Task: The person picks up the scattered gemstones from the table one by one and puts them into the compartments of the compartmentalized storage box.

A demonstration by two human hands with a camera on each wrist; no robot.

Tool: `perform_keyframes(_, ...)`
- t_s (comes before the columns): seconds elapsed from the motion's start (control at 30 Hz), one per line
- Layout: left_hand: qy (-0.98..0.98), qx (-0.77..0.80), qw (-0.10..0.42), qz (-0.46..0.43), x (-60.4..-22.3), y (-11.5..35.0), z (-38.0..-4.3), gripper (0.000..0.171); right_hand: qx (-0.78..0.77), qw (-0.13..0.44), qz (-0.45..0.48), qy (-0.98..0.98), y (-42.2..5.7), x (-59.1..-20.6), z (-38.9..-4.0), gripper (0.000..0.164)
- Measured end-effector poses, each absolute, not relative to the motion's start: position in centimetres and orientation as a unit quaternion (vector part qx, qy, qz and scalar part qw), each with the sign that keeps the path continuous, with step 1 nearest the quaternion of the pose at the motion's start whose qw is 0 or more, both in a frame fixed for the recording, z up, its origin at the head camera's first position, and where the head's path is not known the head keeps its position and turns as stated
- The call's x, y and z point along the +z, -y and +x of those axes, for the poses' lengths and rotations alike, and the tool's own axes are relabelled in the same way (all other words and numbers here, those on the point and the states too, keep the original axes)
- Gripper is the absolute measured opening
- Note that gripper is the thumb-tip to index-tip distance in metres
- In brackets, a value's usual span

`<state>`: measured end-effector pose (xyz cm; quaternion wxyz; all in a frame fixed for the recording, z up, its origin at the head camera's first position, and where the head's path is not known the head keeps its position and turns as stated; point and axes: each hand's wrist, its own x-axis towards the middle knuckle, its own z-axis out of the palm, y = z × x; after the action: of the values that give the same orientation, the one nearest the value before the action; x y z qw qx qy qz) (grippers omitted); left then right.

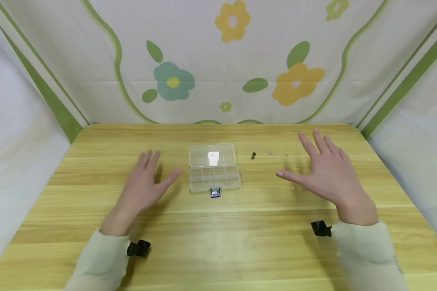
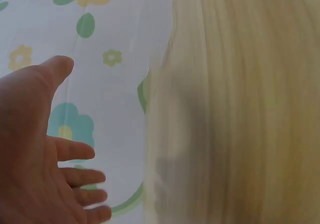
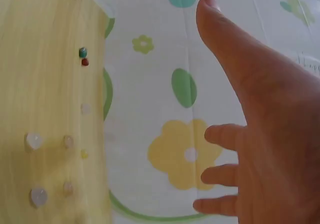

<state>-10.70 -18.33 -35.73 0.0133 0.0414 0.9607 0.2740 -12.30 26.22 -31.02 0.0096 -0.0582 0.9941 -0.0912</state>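
Note:
A clear plastic compartment box (image 1: 207, 178) stands on the table with its lid (image 1: 198, 157) folded back. A small dark piece (image 1: 215, 193) sits at its front edge. To the box's left, my left hand (image 1: 142, 186) hovers with fingers and thumb spread, touching nothing. My right hand (image 1: 331, 173) is also spread in the air, above several small pale bead-like pieces. In the right wrist view, a teal bead (image 3: 83, 52) and a red bead (image 3: 85, 62) lie close together, apart from a whitish bead (image 3: 33, 141) and a lilac one (image 3: 39, 197).
The wooden table (image 1: 218, 246) ends at the back against a white curtain (image 1: 211, 48) printed with flowers. White cloth (image 1: 415, 121) hangs at both sides. A black wrist mount (image 1: 321, 228) sticks out from each cuff.

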Motion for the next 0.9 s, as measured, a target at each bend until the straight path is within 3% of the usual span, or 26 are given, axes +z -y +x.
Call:
perform_keyframes(0.5,-0.843,0.529,0.090,0.019,-37.6,16.7,-10.8,0.079,-0.281,-0.001,-0.064,-0.958,-30.0,-34.9,-13.7,0.095)
perform_keyframes(0.7,-0.804,0.588,0.093,0.009,-38.6,16.7,-10.7,0.072,-0.371,-0.034,-0.028,-0.927,-30.9,-36.4,-13.5,0.072)
perform_keyframes(0.9,-0.758,0.646,0.091,-0.015,-39.7,16.8,-10.4,0.065,-0.409,-0.031,0.017,-0.912,-31.9,-37.7,-13.5,0.066)
